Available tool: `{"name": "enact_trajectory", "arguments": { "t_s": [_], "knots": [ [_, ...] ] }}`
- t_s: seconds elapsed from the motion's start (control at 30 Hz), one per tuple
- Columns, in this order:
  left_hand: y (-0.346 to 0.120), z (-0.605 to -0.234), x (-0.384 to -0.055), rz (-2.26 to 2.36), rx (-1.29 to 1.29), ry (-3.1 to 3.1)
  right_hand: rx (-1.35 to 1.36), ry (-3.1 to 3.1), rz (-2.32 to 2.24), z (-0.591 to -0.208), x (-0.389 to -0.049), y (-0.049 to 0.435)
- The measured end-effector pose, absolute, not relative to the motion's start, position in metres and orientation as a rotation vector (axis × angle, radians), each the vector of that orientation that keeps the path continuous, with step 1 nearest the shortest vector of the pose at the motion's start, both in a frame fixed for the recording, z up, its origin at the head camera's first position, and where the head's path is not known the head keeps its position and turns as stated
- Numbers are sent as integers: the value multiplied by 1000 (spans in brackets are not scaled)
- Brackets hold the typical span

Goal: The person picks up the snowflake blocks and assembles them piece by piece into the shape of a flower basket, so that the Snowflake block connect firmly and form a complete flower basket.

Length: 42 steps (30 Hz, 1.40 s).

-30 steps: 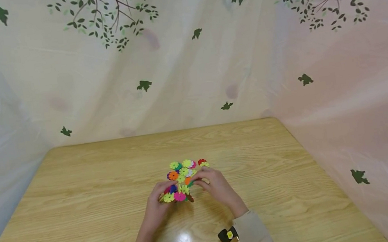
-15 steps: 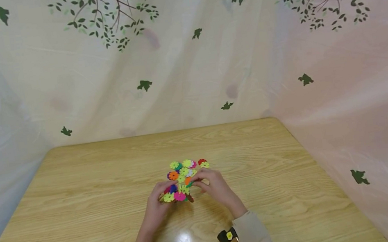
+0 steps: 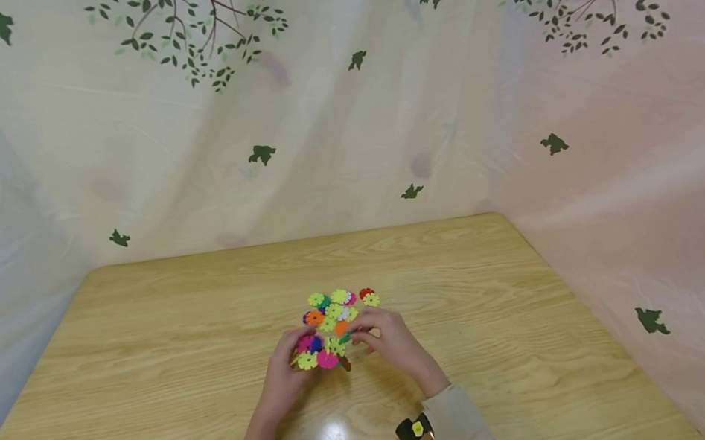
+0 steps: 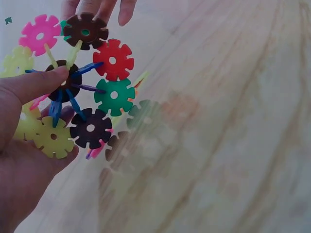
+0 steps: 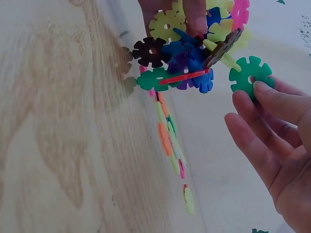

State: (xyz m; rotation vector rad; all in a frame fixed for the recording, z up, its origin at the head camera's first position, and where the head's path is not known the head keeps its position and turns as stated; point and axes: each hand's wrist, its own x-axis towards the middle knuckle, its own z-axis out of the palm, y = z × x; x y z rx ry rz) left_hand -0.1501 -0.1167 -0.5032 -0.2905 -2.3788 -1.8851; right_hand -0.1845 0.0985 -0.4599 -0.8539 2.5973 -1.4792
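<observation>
My left hand (image 3: 285, 376) grips a ball-like cluster of notched plastic snowflake discs, its thumb pressing a dark brown disc (image 4: 63, 80) at the hub. Blue, purple and yellow discs stand out from that hub, with red, green, pink and brown ones slotted round the outside. Between thumb and fingers my right hand (image 3: 397, 345) pinches a green snowflake disc (image 5: 251, 79). In the right wrist view this disc meets the end of a yellow disc on the cluster; whether their slots are joined I cannot tell.
Several loose snowflake discs, such as an orange one (image 3: 315, 318) and a yellow one (image 3: 316, 299), lie on the wooden table (image 3: 200, 294) just beyond the hands. A red disc (image 3: 366, 293) lies at their right. A printed curtain (image 3: 323, 104) hangs behind the table.
The cluster in my left hand has tilted and shifted slightly, showing more of a pink disc. My right hand stays close by with the green disc, almost unmoved. The loose discs lie still.
</observation>
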Motion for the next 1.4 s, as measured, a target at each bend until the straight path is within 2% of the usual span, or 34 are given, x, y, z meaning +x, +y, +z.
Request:
{"name": "enact_trajectory", "arguments": {
  "t_s": [0.4, 0.57, 0.67, 0.9, 1.2, 1.4],
  "knots": [
    [-132, -501, -143, -1844, -570, -2650, -988, 2665, -1440, -466, -186, 101],
    [-132, -504, -144, -1759, -699, -2656, -1137, 2780, -1317, -470, -188, 101],
    [-131, -506, -145, -1746, -672, -2652, -1185, 2821, -1253, -473, -189, 102],
    [-130, -505, -146, -1843, -527, -2647, -1104, 2760, -1245, -476, -188, 104],
    [-128, -505, -146, -1786, -577, -2601, -1133, 2731, -1241, -479, -189, 104],
    [-117, -502, -149, -1649, -392, -2574, -1050, 2673, -1284, -479, -188, 102]
  ]
}}
